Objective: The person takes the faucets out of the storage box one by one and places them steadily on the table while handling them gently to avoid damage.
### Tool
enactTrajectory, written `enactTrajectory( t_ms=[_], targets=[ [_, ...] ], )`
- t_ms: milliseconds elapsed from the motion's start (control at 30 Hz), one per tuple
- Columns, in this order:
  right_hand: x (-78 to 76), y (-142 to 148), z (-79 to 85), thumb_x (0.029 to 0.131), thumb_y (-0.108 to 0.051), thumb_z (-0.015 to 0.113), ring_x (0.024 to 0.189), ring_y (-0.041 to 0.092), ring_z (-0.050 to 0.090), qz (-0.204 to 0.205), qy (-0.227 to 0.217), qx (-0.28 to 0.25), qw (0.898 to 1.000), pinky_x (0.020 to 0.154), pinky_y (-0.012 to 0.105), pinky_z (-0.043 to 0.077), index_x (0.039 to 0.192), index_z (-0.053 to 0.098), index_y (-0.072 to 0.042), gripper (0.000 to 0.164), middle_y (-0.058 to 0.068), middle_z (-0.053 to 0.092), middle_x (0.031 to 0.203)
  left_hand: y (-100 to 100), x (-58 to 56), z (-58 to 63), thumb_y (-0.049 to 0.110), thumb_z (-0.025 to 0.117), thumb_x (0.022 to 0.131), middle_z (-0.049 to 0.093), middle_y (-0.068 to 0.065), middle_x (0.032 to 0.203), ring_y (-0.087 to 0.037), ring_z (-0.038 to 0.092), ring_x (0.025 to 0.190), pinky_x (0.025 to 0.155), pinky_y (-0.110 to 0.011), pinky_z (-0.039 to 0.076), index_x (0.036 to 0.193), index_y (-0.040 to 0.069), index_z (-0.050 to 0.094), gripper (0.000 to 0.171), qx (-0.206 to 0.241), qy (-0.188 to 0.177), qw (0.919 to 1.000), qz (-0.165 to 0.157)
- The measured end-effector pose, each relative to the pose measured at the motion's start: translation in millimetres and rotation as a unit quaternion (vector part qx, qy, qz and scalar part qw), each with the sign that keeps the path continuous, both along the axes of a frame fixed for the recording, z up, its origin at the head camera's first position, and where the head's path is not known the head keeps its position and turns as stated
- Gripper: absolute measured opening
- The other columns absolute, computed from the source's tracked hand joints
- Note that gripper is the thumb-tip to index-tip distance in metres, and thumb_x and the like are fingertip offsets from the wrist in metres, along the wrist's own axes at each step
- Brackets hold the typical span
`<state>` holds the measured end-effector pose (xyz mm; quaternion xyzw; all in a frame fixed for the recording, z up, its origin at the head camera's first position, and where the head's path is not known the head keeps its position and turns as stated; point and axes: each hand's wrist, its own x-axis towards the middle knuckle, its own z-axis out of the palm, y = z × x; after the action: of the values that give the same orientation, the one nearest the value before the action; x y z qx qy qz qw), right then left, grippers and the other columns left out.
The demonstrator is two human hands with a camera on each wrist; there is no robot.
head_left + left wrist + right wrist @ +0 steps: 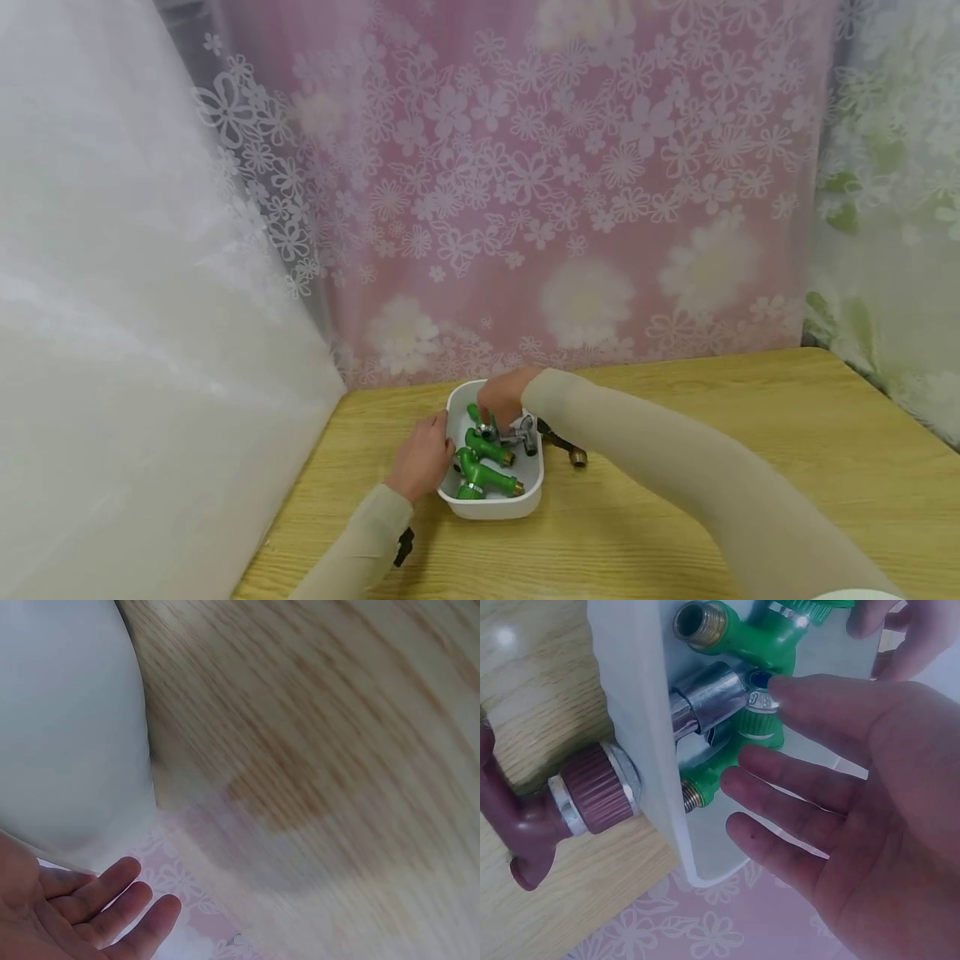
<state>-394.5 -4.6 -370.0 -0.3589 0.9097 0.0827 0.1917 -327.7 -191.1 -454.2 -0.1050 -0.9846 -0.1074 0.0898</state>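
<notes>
Beyond tub (491, 509) and table (600, 546) hangs a pink curtain (570, 192).

A pink, white-flowered curtain (570, 187) hangs behind a yellow wood-grain counter (600, 537), between a glossy white sheet (135, 292) and a pale leaf-printed curtain (892, 217).

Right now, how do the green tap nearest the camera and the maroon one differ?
Colour: the nearest green tap is bright green, while the maroon tap is dark reddish-brown.
Place: the nearest green tap lies inside the white bin; the maroon tap is outside, beside it on the table.
Shared: both have a ribbed section with a silvery band.
</notes>
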Motion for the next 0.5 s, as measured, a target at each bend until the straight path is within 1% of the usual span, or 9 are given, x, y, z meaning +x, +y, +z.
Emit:
enactTrajectory(
  t_ms=[67,133,233,300,333,400,467,500],
  targets=[
    [-1.7,-2.6,-0.9,0.089,-0.023,0.075,0.084,0.008,0.060,0.003,0.000,0.007,1.000,0.072,0.029,0.052,0.122,0.073,-0.030,0.033,-0.011,0.068,0.117,-0.6,-0.1,1.2,0.019,0.055,0.101,0.059,-0.018,0.136,-0.033,0.057,0.126,0.097,-0.052,0.054,0.147,0.000,0.047,0.051,-0.002,-0.003,1.0000,0.003],
    [-2.8,-4.4,-3.0,0.089,-0.025,0.075,0.086,0.008,0.061,0.006,0.006,0.012,1.000,0.077,0.031,0.054,0.118,0.074,-0.032,0.030,-0.014,0.069,0.114,-1.0,-0.1,1.9,0.020,0.055,0.102,0.058,-0.018,0.136,-0.033,0.056,0.126,0.097,-0.052,0.054,0.148,0.001,0.047,0.051,-0.006,-0.006,0.9999,0.006],
    [-4.1,-5.9,-7.4,0.089,-0.027,0.076,0.093,0.007,0.062,0.003,0.019,0.024,1.000,0.091,0.039,0.053,0.109,0.076,-0.038,0.023,-0.019,0.069,0.107,-1.2,0.0,2.3,0.021,0.054,0.102,0.058,-0.017,0.137,-0.032,0.056,0.126,0.096,-0.052,0.054,0.148,0.002,0.047,0.051,-0.010,-0.004,0.9999,0.007],
    [-4.8,-6.7,-10.2,0.087,-0.026,0.077,0.099,0.007,0.063,-0.006,0.022,0.030,0.999,0.104,0.048,0.047,0.104,0.076,-0.040,0.022,-0.021,0.069,0.105,-1.0,0.0,2.5,0.021,0.054,0.102,0.059,-0.017,0.136,-0.032,0.057,0.125,0.095,-0.051,0.055,0.148,0.002,0.047,0.051,-0.010,-0.001,0.9999,0.005],
    [-4.7,-7.1,-11.2,0.087,-0.025,0.078,0.100,0.008,0.063,-0.010,0.021,0.033,0.999,0.107,0.051,0.044,0.103,0.076,-0.041,0.022,-0.021,0.069,0.104,-0.9,0.1,2.6,0.021,0.054,0.102,0.059,-0.017,0.136,-0.032,0.057,0.124,0.094,-0.051,0.055,0.148,0.002,0.047,0.051,-0.010,0.001,0.9999,0.005],
    [-3.4,-8.0,-12.5,0.086,-0.024,0.079,0.100,0.009,0.062,-0.016,0.015,0.035,0.999,0.109,0.053,0.042,0.101,0.077,-0.040,0.022,-0.020,0.069,0.102,-0.8,0.4,2.5,0.021,0.055,0.101,0.059,-0.018,0.135,-0.032,0.058,0.123,0.093,-0.051,0.056,0.148,0.001,0.047,0.051,-0.009,0.002,1.0000,0.003],
    [-0.7,-8.6,-13.0,0.085,-0.023,0.079,0.097,0.009,0.062,-0.023,0.007,0.036,0.999,0.106,0.048,0.046,0.099,0.077,-0.038,0.021,-0.019,0.069,0.099,-0.8,0.4,2.0,0.020,0.055,0.101,0.060,-0.018,0.133,-0.032,0.059,0.122,0.093,-0.051,0.056,0.147,0.001,0.048,0.050,-0.008,0.005,1.0000,0.001],
    [1.2,-8.7,-13.1,0.086,-0.022,0.078,0.095,0.008,0.062,-0.025,0.004,0.036,0.999,0.101,0.043,0.050,0.099,0.078,-0.037,0.020,-0.019,0.069,0.098,-0.8,0.6,1.9,0.020,0.055,0.101,0.060,-0.018,0.133,-0.032,0.059,0.122,0.093,-0.051,0.056,0.147,0.000,0.048,0.050,-0.008,0.005,1.0000,0.001]
  ],
)
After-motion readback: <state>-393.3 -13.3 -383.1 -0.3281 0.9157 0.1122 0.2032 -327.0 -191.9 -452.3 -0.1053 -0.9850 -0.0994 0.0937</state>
